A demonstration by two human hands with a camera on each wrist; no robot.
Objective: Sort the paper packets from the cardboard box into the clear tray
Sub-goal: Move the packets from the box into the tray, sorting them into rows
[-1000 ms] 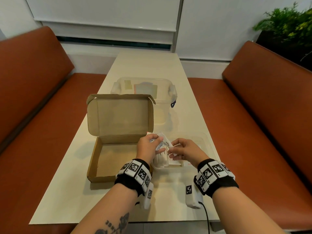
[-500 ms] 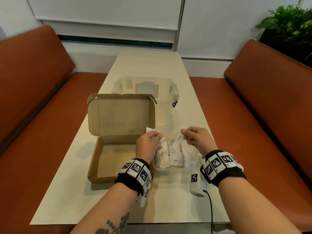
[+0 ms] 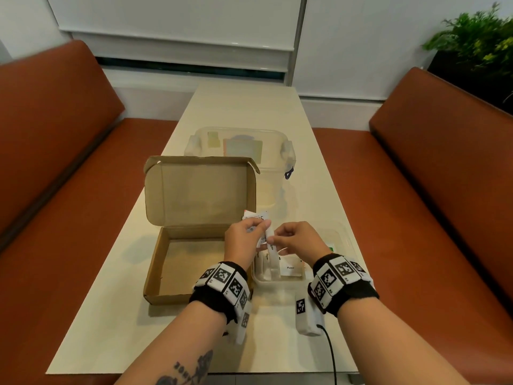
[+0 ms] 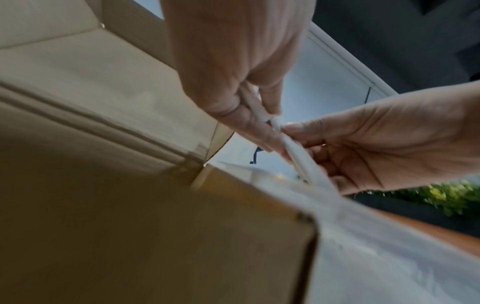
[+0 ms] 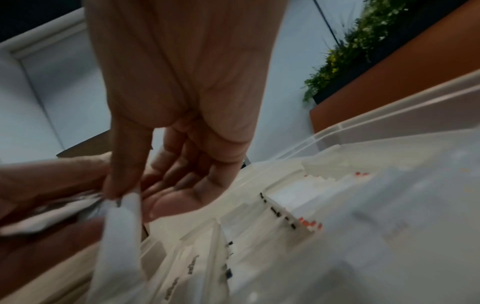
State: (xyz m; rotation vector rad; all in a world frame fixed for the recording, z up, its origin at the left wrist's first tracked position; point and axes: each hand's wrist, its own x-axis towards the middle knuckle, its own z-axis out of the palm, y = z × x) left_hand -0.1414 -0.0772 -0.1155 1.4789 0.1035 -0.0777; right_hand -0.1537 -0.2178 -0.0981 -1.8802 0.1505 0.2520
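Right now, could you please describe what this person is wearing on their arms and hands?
Both hands, left hand and right hand, are bare. Each wrist carries a black wristband ringed with white blocks bearing black square tag markings. A black cable trails from the right wrist's white unit. The left forearm has a dark tattoo.

A café-style booth: padded benches (image 3: 444,168) flanking a long table (image 3: 244,107).

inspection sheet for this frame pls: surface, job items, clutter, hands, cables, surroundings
Surface: cream table, long and narrow.
Job's things: cardboard box open, base looks bare; clear tray right of it holds paper packets upright; long packet held over tray.
Clutter: lidded clear container behind box.
Grippers: left hand grips a bunch of packets; right hand pinches the long packet.
Cables: black cable from right wrist unit.
Surroundings: orange benches, plant.
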